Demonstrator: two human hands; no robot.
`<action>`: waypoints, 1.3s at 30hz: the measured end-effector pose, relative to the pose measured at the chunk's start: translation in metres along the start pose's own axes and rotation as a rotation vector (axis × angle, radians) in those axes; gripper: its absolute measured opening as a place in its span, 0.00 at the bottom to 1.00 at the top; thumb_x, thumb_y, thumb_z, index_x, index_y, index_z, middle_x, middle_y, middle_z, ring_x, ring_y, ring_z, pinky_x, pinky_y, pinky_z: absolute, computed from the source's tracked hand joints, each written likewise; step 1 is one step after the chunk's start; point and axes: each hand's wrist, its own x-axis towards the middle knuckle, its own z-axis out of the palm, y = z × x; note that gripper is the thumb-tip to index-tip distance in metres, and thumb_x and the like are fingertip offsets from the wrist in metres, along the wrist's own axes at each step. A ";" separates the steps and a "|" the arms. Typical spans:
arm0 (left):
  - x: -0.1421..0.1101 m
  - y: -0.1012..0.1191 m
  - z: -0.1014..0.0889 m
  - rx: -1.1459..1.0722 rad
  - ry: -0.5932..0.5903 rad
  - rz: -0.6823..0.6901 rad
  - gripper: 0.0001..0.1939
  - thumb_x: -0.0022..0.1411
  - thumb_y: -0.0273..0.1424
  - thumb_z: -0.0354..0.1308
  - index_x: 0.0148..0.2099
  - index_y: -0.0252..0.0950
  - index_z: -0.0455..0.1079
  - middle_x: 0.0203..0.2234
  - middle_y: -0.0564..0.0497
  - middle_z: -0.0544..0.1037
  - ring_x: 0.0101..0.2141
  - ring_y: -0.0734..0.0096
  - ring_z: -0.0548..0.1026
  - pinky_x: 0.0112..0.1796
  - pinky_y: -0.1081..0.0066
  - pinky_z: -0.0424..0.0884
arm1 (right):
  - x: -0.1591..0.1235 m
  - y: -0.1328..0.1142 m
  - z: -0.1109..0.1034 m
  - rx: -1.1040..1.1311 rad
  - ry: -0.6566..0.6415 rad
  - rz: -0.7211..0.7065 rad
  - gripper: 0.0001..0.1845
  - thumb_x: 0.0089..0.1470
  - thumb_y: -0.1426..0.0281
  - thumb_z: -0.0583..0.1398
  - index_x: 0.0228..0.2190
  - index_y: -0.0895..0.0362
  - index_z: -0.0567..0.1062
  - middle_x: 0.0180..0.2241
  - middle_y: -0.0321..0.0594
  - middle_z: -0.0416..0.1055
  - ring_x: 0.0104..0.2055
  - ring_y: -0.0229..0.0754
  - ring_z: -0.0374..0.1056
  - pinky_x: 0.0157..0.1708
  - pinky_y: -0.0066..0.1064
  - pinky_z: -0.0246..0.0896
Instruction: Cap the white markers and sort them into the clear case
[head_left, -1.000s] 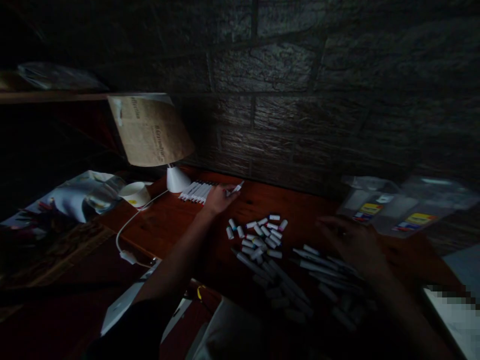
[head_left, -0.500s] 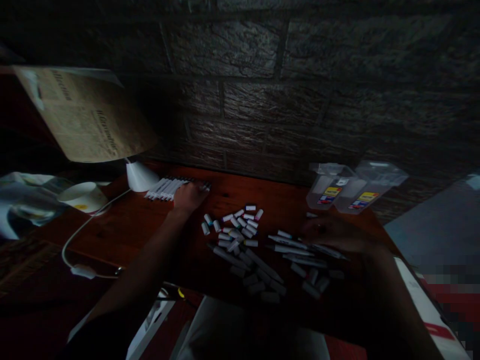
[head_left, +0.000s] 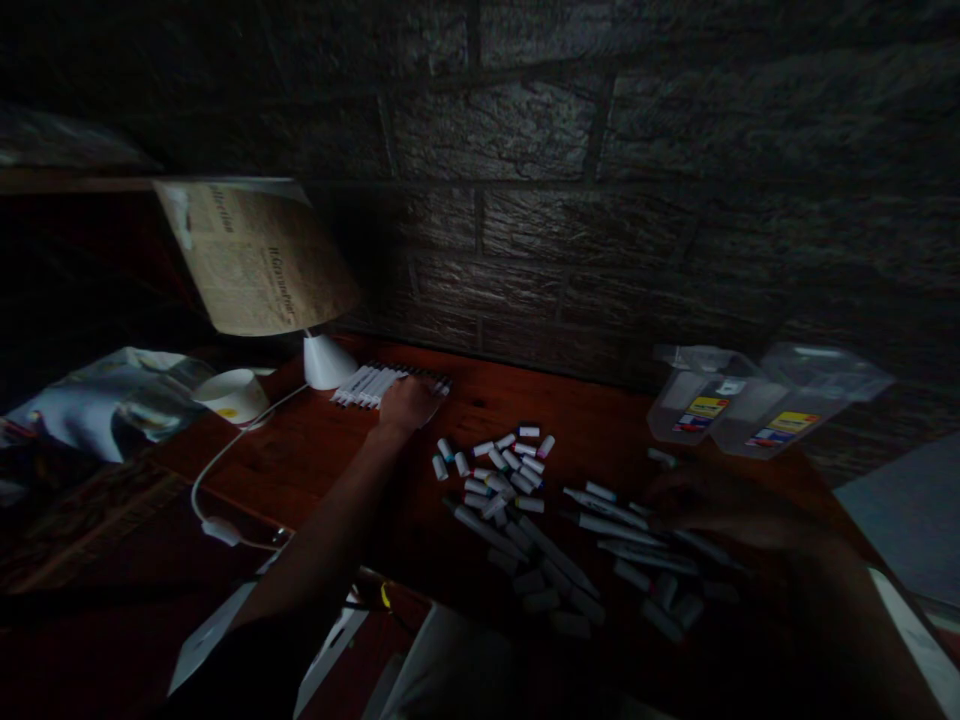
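Note:
My left hand point(head_left: 407, 404) rests on the right part of a neat row of white markers point(head_left: 373, 384) beside the lamp's foot. Its fingers bend down over the row and their tips are hidden. In deep shadow, my right hand point(head_left: 705, 500) hovers low over several loose markers point(head_left: 626, 528) at the right of the table. Too little light falls on its fingers to show a grip. A small white cap point(head_left: 661, 457) lies just beyond its fingertips. Between the hands is a scattered heap of white marker caps point(head_left: 501, 462) with coloured ends, with more markers point(head_left: 555, 550) nearer me.
Two clear plastic cases point(head_left: 690, 405) with yellow labels stand at the back right by the brick wall point(head_left: 517, 210). On the left are a lamp with a printed shade point(head_left: 259, 265), a white cup point(head_left: 234, 396) and a cord point(head_left: 201, 485) running over the table edge.
The view has swung left, so everything sits farther right in the picture. My left hand stays at the marker row, and my right hand remains over the loose markers.

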 end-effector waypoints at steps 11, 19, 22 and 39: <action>0.001 -0.001 0.007 0.047 0.039 0.000 0.20 0.63 0.47 0.52 0.48 0.43 0.78 0.41 0.45 0.82 0.44 0.56 0.79 0.40 0.68 0.71 | -0.003 -0.007 -0.005 0.223 0.285 -0.108 0.24 0.42 0.51 0.69 0.38 0.52 0.83 0.39 0.44 0.80 0.43 0.51 0.75 0.43 0.38 0.69; 0.007 -0.002 0.012 0.027 0.051 0.043 0.20 0.63 0.45 0.52 0.48 0.40 0.78 0.41 0.44 0.82 0.43 0.52 0.79 0.42 0.64 0.71 | 0.005 -0.037 0.014 0.738 0.522 -0.169 0.24 0.30 0.59 0.75 0.33 0.54 0.81 0.29 0.37 0.78 0.26 0.37 0.69 0.25 0.28 0.64; 0.004 0.009 0.011 -0.193 0.115 0.120 0.19 0.64 0.42 0.53 0.47 0.37 0.77 0.40 0.44 0.82 0.42 0.58 0.79 0.44 0.66 0.71 | 0.009 -0.044 0.020 0.858 0.549 -0.247 0.22 0.32 0.60 0.75 0.31 0.53 0.79 0.25 0.32 0.74 0.21 0.31 0.64 0.21 0.24 0.60; -0.042 0.078 0.015 -1.509 -0.900 0.393 0.25 0.53 0.48 0.67 0.43 0.31 0.76 0.34 0.43 0.82 0.19 0.81 0.69 0.18 0.79 0.60 | 0.033 -0.093 0.091 -0.113 0.877 -0.826 0.14 0.60 0.74 0.60 0.45 0.46 0.76 0.44 0.38 0.77 0.44 0.42 0.75 0.45 0.34 0.73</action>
